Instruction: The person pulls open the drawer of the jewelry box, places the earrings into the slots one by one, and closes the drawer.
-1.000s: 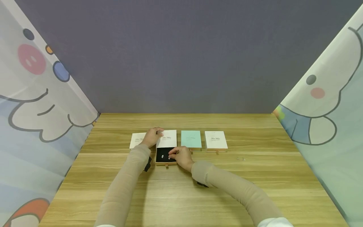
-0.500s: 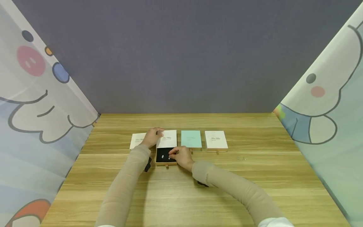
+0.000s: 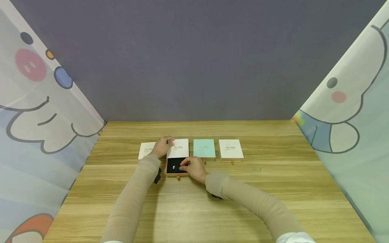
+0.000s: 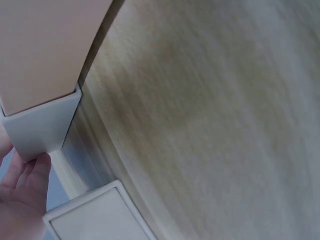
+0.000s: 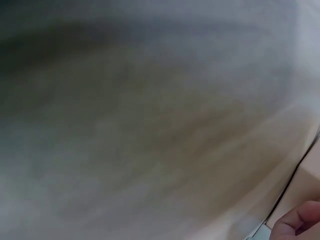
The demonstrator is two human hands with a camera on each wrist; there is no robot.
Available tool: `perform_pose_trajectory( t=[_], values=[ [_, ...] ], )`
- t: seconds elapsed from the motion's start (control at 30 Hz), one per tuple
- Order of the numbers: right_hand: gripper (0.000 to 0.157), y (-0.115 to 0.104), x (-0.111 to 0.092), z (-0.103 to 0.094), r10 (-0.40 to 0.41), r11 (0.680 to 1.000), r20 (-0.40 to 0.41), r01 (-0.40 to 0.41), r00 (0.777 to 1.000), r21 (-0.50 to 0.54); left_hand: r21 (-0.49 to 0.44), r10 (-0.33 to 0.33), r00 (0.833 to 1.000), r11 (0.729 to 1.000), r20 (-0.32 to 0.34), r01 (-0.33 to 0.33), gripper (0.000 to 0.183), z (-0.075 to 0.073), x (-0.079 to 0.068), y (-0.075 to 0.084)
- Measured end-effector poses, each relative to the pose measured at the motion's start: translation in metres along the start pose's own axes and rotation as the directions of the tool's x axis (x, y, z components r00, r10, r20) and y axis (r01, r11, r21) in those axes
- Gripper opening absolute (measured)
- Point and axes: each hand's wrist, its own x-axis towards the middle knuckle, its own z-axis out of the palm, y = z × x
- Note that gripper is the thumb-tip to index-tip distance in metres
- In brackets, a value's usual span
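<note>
A white gift box [image 3: 181,149] with printed lettering has its black-lined drawer [image 3: 177,174] pulled out toward me. On its left side my left hand [image 3: 162,147] grips the white cover; the left wrist view shows that hand's fingers [image 4: 37,175] curled against the end of the cover [image 4: 42,125]. A small shiny earring [image 3: 174,167] sits on the left of the black lining. Over the right part of the lining, my right hand [image 3: 197,168] pinches a second small earring, now hidden by the fingertips. The right wrist view catches only part of this hand [image 5: 300,220] at its lower right corner.
Left of the drawer box lies another white box [image 3: 146,148], partly behind the left hand. To the right stand a mint-green box [image 3: 204,148] and a white box [image 3: 231,149]. Two tiny shiny pieces [image 3: 261,169] lie on the wooden table [image 3: 273,195] at right.
The right fingertips have shifted slightly left and down over the lining, and the earring under them is now covered. The left hand and the boxes stay put.
</note>
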Motion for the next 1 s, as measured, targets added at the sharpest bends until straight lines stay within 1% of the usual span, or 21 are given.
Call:
perform_pose_trajectory(
  t=[0.13,0.37,0.5,0.67,0.73,0.8,0.83,0.9,1.0],
  values=[
    [0.005,-0.001,0.0,-0.001,-0.025,0.999,0.003,0.025,1.0,-0.027,-0.007,0.001,1.0,1.0,0.001,-0.001,0.033,-0.001,0.0,0.0],
    [0.006,0.001,0.001,0.0,-0.012,0.999,0.041,0.013,0.999,-0.032,-0.024,-0.02,1.0,1.0,0.003,0.02,0.032,0.0,0.0,-0.001],
    [0.008,0.0,0.001,-0.003,0.012,1.0,0.071,-0.011,0.997,-0.02,-0.021,-0.024,1.0,0.999,0.003,0.024,0.032,0.0,-0.001,0.0],
    [0.012,-0.008,0.002,-0.012,0.072,0.995,0.121,-0.079,0.99,0.06,-0.019,-0.022,1.0,1.0,-0.001,0.022,0.032,0.0,-0.001,0.002],
    [0.014,-0.01,0.001,-0.015,0.087,0.985,0.132,-0.105,0.987,0.138,-0.019,-0.024,1.0,1.0,-0.002,0.024,0.032,0.0,-0.001,0.002],
    [0.016,-0.013,-0.003,-0.017,0.115,0.96,0.138,-0.145,0.984,0.238,-0.019,-0.023,1.0,1.0,-0.002,0.022,0.032,0.0,-0.001,0.001],
    [0.018,-0.015,-0.006,-0.017,0.137,0.935,0.138,-0.174,0.981,0.308,-0.023,-0.024,1.0,0.999,-0.002,0.024,0.032,0.0,-0.001,0.001],
    [0.021,-0.017,-0.014,-0.015,0.183,0.865,0.143,-0.228,0.973,0.446,-0.022,-0.019,1.0,1.0,-0.005,0.019,0.032,-0.001,-0.001,0.001],
    [0.025,-0.019,-0.031,-0.006,0.272,0.752,0.164,-0.316,0.948,0.578,-0.026,-0.018,1.0,1.0,-0.001,0.018,0.032,-0.001,-0.002,0.001]
  ],
)
